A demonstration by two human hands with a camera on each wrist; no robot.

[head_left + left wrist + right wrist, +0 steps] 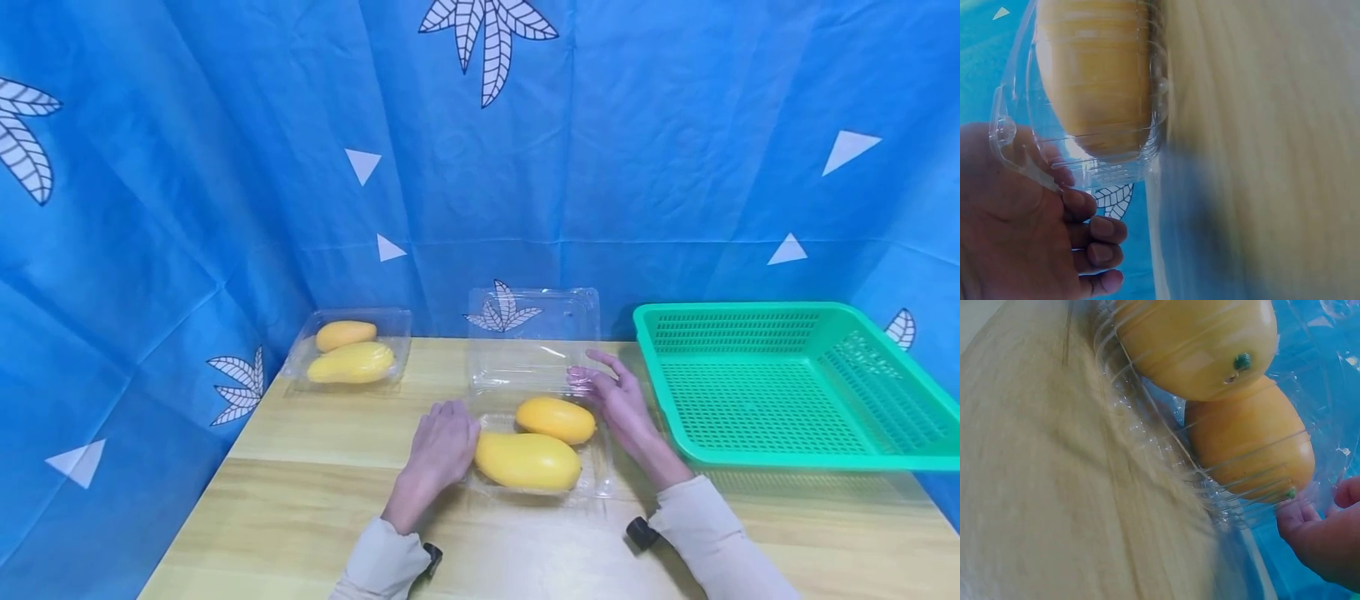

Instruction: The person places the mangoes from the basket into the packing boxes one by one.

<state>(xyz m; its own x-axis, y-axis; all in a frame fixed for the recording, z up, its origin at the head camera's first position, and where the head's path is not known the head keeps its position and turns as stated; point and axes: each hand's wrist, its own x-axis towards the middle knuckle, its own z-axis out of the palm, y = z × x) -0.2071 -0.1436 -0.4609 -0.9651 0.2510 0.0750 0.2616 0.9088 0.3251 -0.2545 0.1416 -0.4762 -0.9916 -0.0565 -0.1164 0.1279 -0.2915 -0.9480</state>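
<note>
An unlidded clear plastic clamshell box [600,483] lies on the table, its transparent lid [525,354] tipped up at the back. Inside are a larger yellow papaya-like fruit [528,462] and a smaller mango-like fruit [557,419], which show a green spot at the end in the right wrist view. My left hand [442,442] pinches the box's rim on the left side, thumb and forefinger at the flange [1004,128], other fingers curled. At the back right, my right hand [622,400] holds the plastic near the hinge, some fingertips [1294,512] showing through it.
A second clear box [401,321] at the back left contains two yellow fruits [351,363]. To the right sits a large green plastic basket [678,433] with latticed walls. A blue patterned curtain [637,167] hangs behind the wooden table [300,517].
</note>
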